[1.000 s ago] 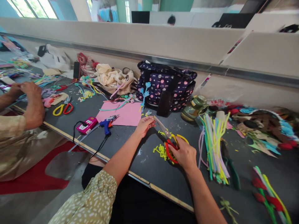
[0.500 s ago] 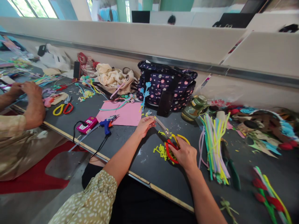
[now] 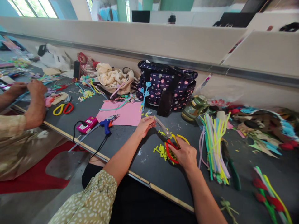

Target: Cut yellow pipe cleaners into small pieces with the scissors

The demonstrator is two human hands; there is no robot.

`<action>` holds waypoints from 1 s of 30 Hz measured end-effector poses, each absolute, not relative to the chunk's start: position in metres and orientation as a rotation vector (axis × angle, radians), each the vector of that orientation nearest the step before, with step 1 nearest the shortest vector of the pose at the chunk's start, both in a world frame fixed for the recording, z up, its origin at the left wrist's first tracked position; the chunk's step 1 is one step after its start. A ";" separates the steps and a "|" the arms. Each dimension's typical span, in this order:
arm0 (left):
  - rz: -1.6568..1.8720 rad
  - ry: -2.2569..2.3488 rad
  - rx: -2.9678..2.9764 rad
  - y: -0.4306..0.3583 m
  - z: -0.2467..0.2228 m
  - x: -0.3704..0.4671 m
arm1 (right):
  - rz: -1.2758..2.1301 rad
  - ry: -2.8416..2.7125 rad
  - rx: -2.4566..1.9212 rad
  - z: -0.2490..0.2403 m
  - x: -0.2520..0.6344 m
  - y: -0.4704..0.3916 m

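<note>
My right hand is wrapped round the handles of a pair of scissors, one handle red and the other yellow. The blades point up and left, their tips close to my left hand. That hand has its fingers pinched on a small yellow pipe cleaner piece, mostly hidden by the fingertips. Below the scissors, partly behind the red handle, lies a pile of short yellow cut pieces. A blue pipe cleaner flower leans against the dark patterned bag.
Pink paper, a blue glue gun and a pink box lie left. A phone leans on the bag beside a green jar. Right is a pipe cleaner bundle. A co-worker's hands work far left.
My own hands and the scissors have hardly moved. At the far left, the co-worker's hands have shifted slightly.
</note>
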State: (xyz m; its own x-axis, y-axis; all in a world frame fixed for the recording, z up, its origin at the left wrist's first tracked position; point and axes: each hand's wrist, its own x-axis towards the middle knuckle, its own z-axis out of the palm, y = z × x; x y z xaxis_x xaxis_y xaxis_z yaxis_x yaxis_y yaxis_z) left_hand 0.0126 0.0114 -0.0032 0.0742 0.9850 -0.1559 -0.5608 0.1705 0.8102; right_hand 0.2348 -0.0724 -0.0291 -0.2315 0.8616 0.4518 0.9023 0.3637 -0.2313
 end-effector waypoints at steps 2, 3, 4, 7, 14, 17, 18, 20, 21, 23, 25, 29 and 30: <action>1.296 0.824 0.668 0.011 -0.004 0.012 | -0.095 -2.124 -1.532 -0.029 0.235 -0.072; 1.299 0.826 0.673 0.011 -0.003 0.012 | -0.091 -2.125 -1.539 -0.029 0.235 -0.072; 1.303 0.829 0.676 0.011 -0.003 0.012 | -0.088 -2.127 -1.545 -0.028 0.235 -0.073; 1.305 0.834 0.673 0.011 -0.003 0.012 | -0.076 -2.132 -1.551 -0.028 0.235 -0.073; 1.299 0.819 0.644 0.012 -0.005 0.012 | -0.030 -2.134 -1.541 -0.028 0.236 -0.073; 1.300 0.831 0.628 0.013 -0.006 0.012 | -0.013 -2.139 -1.541 -0.030 0.237 -0.073; 1.300 0.834 0.624 0.013 -0.006 0.012 | -0.004 -2.140 -1.543 -0.030 0.237 -0.072; 1.299 0.833 0.625 0.014 -0.007 0.011 | 0.009 -2.125 -1.568 -0.030 0.236 -0.072; 1.301 0.831 0.625 0.014 -0.008 0.011 | 0.009 -2.111 -1.589 -0.030 0.235 -0.072; 1.305 0.828 0.622 0.015 -0.010 0.010 | 0.000 -2.080 -1.654 -0.027 0.231 -0.072; 1.311 0.823 0.615 0.016 -0.011 0.009 | 0.007 -2.068 -1.729 -0.023 0.227 -0.073; 1.322 0.809 0.600 0.016 -0.012 0.009 | 0.019 -2.107 -1.762 -0.018 0.222 -0.075; 1.322 0.808 0.595 0.016 -0.011 0.009 | 0.000 -2.119 -1.745 -0.018 0.222 -0.075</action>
State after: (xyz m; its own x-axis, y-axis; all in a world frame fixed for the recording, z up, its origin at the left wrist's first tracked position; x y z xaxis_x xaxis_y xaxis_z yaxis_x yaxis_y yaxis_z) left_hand 0.0089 0.0161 -0.0114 0.0507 0.9835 -0.1738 -0.6033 0.1688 0.7794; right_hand 0.2221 -0.0746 -0.0183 -0.1453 0.9434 0.2980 0.9435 0.2228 -0.2454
